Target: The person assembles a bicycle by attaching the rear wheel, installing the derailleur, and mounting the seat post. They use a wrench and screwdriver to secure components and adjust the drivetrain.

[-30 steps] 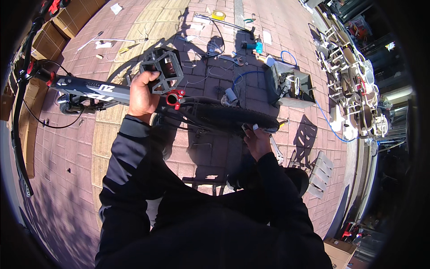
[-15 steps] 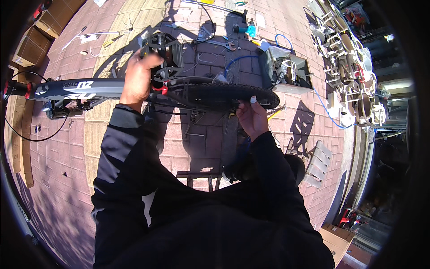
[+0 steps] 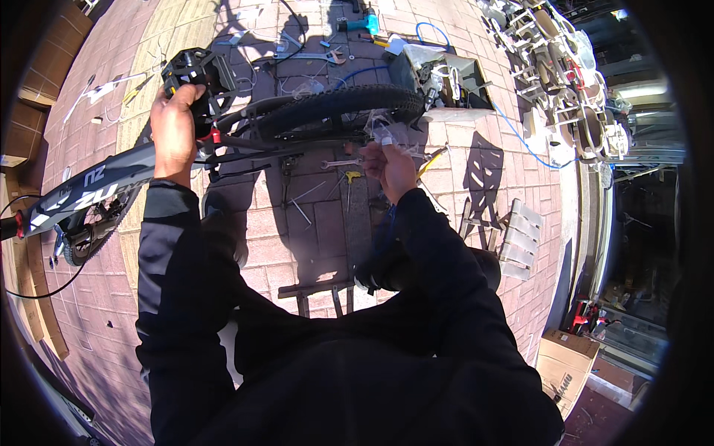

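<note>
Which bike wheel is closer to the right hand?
The near wheel, just beyond the right hand, beside the grey box; the other wheel is far left.

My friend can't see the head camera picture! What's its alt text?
A person's left hand grips a black, open-framed part by a dark bicycle, while the right hand is near its tyre. Beyond them, a teal drill and an open grey box of parts sit on sunny brick paving.

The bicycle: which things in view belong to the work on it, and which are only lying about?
In the work, judging by the hands: bicycle, its rear wheel near the right hand, black cage-like part at the left hand.

Apparently just lying about: adjustable wrench, teal power tool, metal box, cardboard box.
</note>
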A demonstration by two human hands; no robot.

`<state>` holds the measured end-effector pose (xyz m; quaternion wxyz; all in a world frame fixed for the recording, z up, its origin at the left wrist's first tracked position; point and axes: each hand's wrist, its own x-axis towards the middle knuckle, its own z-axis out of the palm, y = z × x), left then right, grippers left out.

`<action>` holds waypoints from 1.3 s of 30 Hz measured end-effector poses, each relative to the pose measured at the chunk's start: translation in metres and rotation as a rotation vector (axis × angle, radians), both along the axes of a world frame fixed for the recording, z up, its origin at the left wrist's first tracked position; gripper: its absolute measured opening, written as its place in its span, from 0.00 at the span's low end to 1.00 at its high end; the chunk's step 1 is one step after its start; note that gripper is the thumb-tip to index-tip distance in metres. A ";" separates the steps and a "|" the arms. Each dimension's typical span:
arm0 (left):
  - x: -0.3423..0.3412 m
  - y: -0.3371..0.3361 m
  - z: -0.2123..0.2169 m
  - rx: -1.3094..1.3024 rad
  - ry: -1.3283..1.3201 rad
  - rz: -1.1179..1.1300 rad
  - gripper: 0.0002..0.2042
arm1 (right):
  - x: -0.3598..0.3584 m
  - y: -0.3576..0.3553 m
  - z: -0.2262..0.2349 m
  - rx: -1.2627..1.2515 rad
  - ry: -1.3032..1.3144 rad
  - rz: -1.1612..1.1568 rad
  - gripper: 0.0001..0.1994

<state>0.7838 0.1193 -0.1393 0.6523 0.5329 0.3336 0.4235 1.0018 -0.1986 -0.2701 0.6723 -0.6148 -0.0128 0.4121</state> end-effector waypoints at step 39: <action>-0.035 0.015 0.005 -0.129 0.253 0.241 0.17 | 0.142 -0.194 -0.253 -1.408 -0.762 0.648 0.17</action>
